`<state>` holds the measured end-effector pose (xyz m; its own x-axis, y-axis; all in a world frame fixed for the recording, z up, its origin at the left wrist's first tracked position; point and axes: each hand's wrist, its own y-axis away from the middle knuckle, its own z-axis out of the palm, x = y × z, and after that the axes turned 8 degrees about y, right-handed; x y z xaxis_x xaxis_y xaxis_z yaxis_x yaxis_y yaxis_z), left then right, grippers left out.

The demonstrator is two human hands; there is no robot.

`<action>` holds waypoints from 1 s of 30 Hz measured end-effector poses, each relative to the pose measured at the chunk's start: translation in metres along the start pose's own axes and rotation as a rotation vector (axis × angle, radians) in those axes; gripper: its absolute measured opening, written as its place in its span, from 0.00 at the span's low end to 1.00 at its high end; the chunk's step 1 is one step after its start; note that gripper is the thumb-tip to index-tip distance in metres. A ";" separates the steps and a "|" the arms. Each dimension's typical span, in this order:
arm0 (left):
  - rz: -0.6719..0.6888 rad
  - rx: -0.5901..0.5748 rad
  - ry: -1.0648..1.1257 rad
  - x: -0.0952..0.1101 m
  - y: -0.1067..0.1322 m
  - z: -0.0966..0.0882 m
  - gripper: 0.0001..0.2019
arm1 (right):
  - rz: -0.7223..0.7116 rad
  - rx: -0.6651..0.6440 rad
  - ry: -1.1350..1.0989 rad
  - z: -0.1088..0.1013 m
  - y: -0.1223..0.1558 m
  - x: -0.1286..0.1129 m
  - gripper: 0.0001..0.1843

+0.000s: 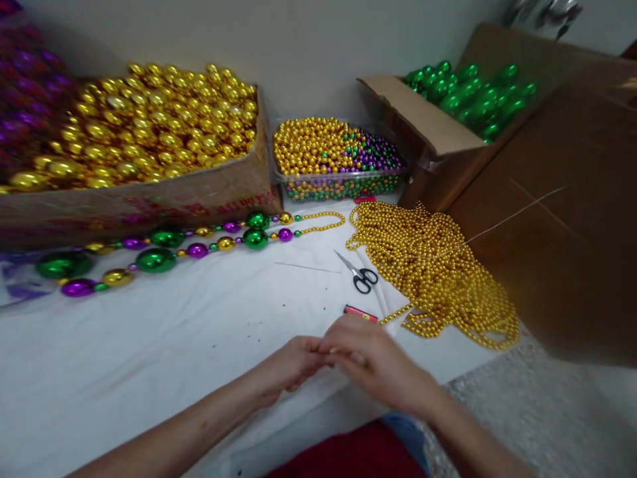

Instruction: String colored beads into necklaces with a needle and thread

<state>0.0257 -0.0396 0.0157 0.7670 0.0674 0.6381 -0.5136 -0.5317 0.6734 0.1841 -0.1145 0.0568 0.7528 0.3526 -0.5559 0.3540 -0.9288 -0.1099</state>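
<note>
Above the front of the white cloth, my left hand (293, 364) and my right hand (371, 358) meet, fingertips pinched together. Whatever lies between the fingers is too small and blurred to make out. Just beyond my right hand lies a red lighter (361, 313), partly beside a short gold bead strand. Black-handled scissors (365, 279) rest behind it, blades pointing to the back left. A long thin needle (307, 267) lies left of the scissors. Over the gold bead strands (438, 272) on the right, a fine thread (512, 216) stretches upward; its lower end is lost against the beads.
A necklace of green, purple and gold beads (156, 260) lies along the cardboard box (199, 192) of large gold beads. Behind stands a clear tub (343, 176) of small mixed beads. Another carton (423, 113) at right holds green beads (468, 93). Purple beads (30, 79) fill the left corner.
</note>
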 end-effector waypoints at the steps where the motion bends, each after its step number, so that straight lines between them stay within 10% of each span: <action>1: -0.016 -0.023 0.096 -0.002 0.002 0.001 0.18 | 0.128 0.029 0.156 -0.012 0.005 0.022 0.11; 7: -0.078 -0.153 0.650 -0.014 0.007 0.002 0.19 | 0.222 -0.100 0.423 -0.035 0.020 0.111 0.10; 21: 0.080 -0.173 0.535 -0.040 0.018 0.029 0.08 | 0.351 0.334 0.250 -0.046 -0.091 0.132 0.16; 26: 0.140 0.002 0.647 -0.037 0.012 0.041 0.11 | 0.338 0.314 0.412 -0.063 -0.051 0.125 0.21; 30: 0.127 0.056 0.701 -0.038 0.012 0.043 0.14 | 0.271 0.025 0.405 -0.068 0.014 0.120 0.12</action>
<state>0.0067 -0.0848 -0.0165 0.2645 0.5191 0.8128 -0.5477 -0.6128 0.5696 0.3175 -0.0778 0.0449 0.9733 0.1091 -0.2020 0.1057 -0.9940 -0.0276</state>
